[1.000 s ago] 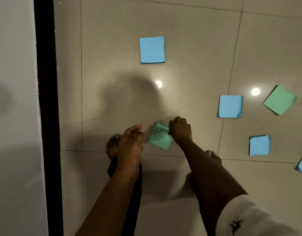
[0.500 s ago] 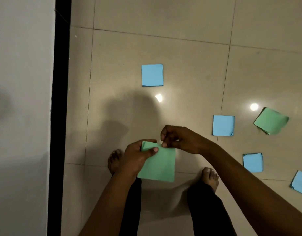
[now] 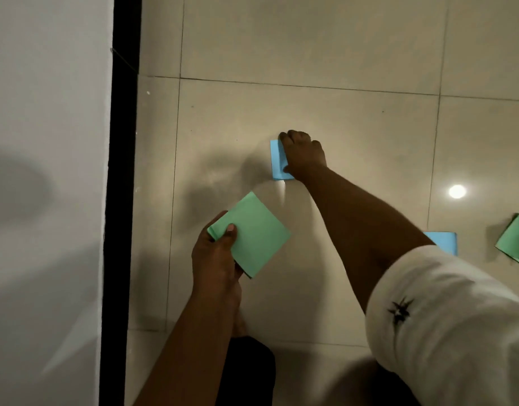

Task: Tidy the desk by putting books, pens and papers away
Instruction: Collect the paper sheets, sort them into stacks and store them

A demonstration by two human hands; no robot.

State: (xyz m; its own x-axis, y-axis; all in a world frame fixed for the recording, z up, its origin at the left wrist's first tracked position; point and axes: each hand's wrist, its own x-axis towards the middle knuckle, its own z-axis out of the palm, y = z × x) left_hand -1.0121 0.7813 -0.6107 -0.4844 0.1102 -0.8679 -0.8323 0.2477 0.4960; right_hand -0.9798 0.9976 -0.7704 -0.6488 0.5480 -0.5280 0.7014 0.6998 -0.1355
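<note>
While the left hand [image 3: 214, 253] holds a green paper [image 3: 252, 232] up above the floor [image 3: 340, 112], its thumb lies across the sheet's near left corner and its fingers are tucked beneath, so the square is pinched at that one corner and juts out to the right of the hand, tilted like a diamond. The right hand [image 3: 303, 155] is stretched farther out and lies on a blue paper [image 3: 277, 162] that is flat on the tiles. Its fingers curl over the sheet's far edge and its thumb presses near the close edge, so it grasps the paper from above (only the left strip of the blue square shows past the knuckles). The two papers are apart, the blue one beyond and slightly right of the green one.

A white sleeve [image 3: 442, 317] with a small dark star mark covers the right upper arm. Just behind that arm a second blue paper [image 3: 444, 241] lies on the floor, partly hidden, and a second green paper [image 3: 516, 243] lies near it at the right edge of the view. To the left, a black strip [image 3: 120, 200] runs along the foot of a pale wall [image 3: 47, 142].
</note>
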